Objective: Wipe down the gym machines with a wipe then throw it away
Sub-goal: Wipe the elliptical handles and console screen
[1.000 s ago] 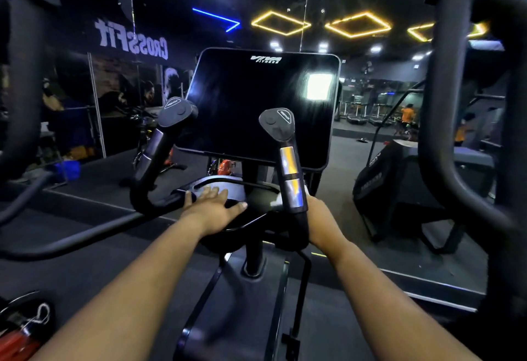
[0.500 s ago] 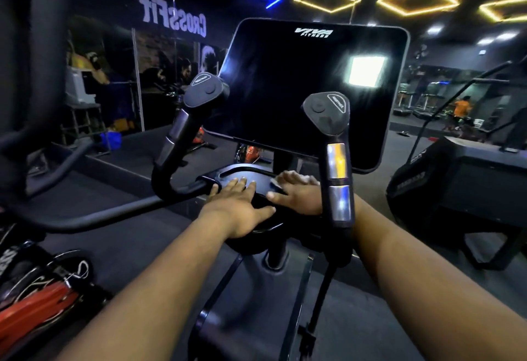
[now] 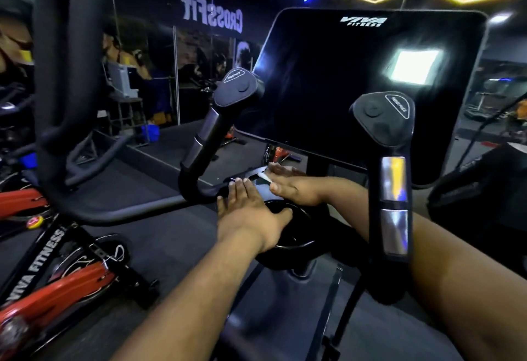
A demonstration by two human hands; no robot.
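Note:
A black cardio machine fills the middle, with a large dark console screen [image 3: 356,83], two upright handles [image 3: 395,186] and a black tray [image 3: 293,226] below the screen. My left hand [image 3: 248,212] lies flat on the tray's left side, fingers straight. My right hand [image 3: 293,186] presses flat on the tray's far part, reaching leftward behind the right handle. A white wipe [image 3: 263,176] peeks out from under its fingers; most of the wipe is hidden.
The left handle [image 3: 216,126] rises beside my left hand. A thick black bar [image 3: 65,75] curves at the near left. A red and black spin bike [image 3: 57,269] stands at the lower left. Another dark machine [image 3: 484,189] is at the right. A mirrored wall lies behind.
My right hand has slid leftward across the tray with the wipe, out from behind the right handle. My left hand stays on the tray. My view has swung left and come closer.

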